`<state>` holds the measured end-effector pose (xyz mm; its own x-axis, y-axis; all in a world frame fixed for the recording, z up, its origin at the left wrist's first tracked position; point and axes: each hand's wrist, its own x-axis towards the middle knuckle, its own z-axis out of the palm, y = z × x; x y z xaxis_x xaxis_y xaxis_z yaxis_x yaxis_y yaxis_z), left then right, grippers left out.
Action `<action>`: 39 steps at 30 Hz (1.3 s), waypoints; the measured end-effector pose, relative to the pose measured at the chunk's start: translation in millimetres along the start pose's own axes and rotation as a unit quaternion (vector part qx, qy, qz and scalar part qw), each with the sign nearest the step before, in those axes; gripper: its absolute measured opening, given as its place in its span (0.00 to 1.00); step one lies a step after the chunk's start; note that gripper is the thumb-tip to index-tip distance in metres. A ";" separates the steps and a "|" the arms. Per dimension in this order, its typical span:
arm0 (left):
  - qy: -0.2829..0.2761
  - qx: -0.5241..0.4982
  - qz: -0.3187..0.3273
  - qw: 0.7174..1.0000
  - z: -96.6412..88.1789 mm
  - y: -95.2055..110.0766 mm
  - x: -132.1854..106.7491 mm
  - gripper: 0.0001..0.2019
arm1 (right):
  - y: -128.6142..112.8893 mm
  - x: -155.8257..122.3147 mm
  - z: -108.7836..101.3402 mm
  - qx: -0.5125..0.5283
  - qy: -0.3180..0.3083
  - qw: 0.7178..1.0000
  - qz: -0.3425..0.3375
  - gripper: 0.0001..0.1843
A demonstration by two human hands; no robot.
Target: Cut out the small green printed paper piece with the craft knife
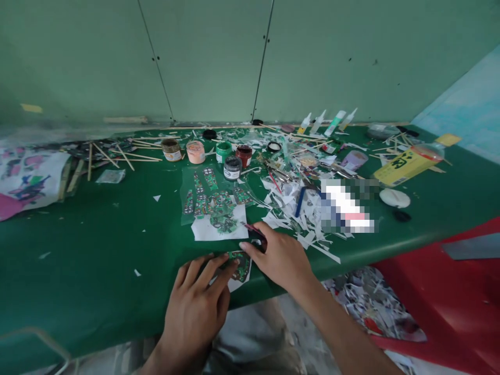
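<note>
My left hand (pixel 201 289) lies with its fingers spread over a green and brown patterned paper piece (pixel 242 264) at the table's front edge. White paper shows beneath that piece. My right hand (pixel 281 255) is closed around a slim dark tool with a reddish end (pixel 255 232), just above the piece; its exact kind is partly hidden by the fingers. Beyond both hands, a white sheet (pixel 201 230) carries a round green patterned cutout (pixel 222 220). Behind it, a clear plastic sheet (pixel 187 179) bears several similar patterned pieces.
Several paint jars (pixel 233 167) stand at the back middle. Paper scraps (pixel 283 203) and tools are heaped to the right, near a yellow-labelled container (pixel 408 165). Glue bottles (pixel 335 123) lean by the wall. Wooden sticks (pixel 125 156) lie at the back left. A red scrap-filled bin (pixel 441 291) stands below right.
</note>
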<state>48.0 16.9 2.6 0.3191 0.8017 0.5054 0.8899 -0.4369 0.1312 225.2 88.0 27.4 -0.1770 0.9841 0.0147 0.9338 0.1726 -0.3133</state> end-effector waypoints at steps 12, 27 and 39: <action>-0.004 -0.027 -0.045 0.999 0.3 3.4 -2.1 0.19 | -3.5 -11.0 15.6 -0.049 0.054 0.997 -0.002 0.14; -0.020 0.008 -0.016 1.000 -1.4 7.8 18.5 0.06 | 20.8 -18.6 -3.6 -0.032 0.046 0.986 -0.155 0.24; 0.005 -0.032 0.009 0.999 3.5 3.2 16.6 0.15 | 14.6 -22.9 2.8 -0.010 0.025 0.986 -0.162 0.23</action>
<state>57.3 30.2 8.4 0.3318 0.7887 0.5175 0.8606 -0.4777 0.1763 242.0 67.9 19.8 -0.4529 0.8775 0.1576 0.8364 0.4794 -0.2656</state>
